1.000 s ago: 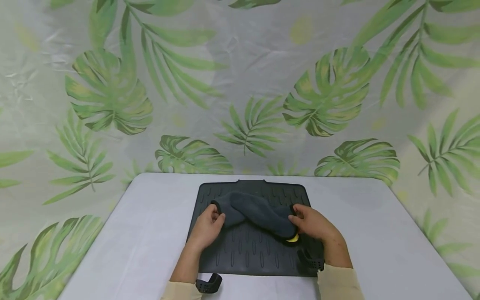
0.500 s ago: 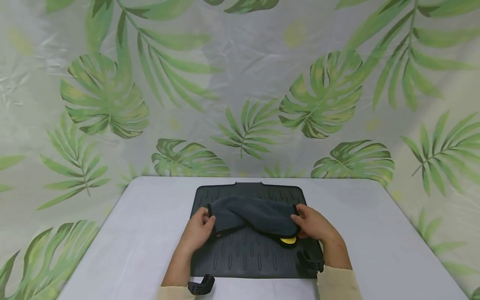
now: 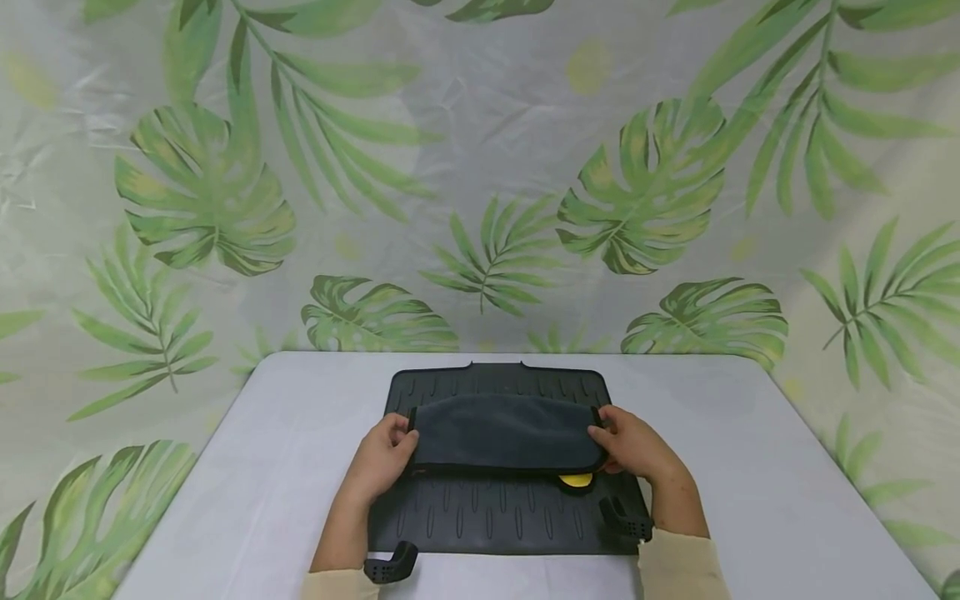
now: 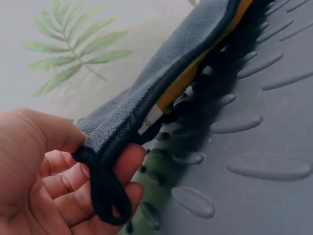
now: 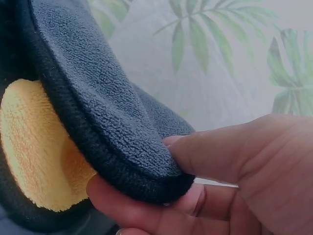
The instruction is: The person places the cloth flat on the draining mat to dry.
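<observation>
Stretching its length sideways, dark gray cloth, ends pinched in left grip and right grip.

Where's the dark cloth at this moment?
In the head view, the dark cloth spans between the left hand and right hand, over the ribbed mat.

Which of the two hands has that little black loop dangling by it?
The left hand: the black loop hangs from the corner of the grey cloth it pinches. The right hand grips the other end, where no loop shows.
</observation>
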Demonstrator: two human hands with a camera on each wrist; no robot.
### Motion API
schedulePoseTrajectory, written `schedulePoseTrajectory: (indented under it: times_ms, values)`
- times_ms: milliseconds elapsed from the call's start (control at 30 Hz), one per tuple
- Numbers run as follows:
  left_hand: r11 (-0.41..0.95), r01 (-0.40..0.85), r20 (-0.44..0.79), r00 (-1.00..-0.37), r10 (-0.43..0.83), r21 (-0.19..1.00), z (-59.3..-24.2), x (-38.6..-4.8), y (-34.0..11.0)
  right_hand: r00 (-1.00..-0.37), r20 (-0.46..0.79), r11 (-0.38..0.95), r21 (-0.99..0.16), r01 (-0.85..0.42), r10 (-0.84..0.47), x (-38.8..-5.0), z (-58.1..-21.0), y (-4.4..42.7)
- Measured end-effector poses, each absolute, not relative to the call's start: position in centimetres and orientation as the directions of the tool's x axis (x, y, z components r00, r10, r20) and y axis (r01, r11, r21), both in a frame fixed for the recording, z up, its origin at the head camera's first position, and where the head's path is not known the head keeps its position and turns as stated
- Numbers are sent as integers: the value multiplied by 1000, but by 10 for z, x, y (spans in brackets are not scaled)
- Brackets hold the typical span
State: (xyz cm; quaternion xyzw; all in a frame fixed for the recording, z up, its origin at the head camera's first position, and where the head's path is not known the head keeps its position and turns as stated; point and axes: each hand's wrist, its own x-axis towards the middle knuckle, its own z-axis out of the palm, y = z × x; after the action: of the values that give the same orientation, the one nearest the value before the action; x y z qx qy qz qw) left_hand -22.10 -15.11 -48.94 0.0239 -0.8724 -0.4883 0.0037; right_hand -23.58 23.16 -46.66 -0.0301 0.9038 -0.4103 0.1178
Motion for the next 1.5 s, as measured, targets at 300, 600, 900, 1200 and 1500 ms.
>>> schedulePoseTrajectory:
  times_ms: [300, 600, 900, 1200, 1500]
  values:
    - [470, -73, -75, -997, -15, 880, -487, -220, -151, -969, -200, 647, -760, 62, -142, -236, -465, 238]
    - [362, -115, -117, -993, -16, 925, -493, -218, -152, -979, -188, 655, -750, 95, -73, -238, -473, 239]
    - [495, -78, -83, -996, -11, 865, -498, -218, -147, -982, -118, 753, -657, -34, -148, -241, -484, 239]
    - [741, 149, 113, -989, 99, 655, -498, -217, -148, -954, -85, 701, -698, -149, -288, -242, -485, 237]
    - [722, 173, 167, -983, 82, 670, -498, -221, -153, -955, -22, 708, -677, -203, -294, -244, -486, 233]
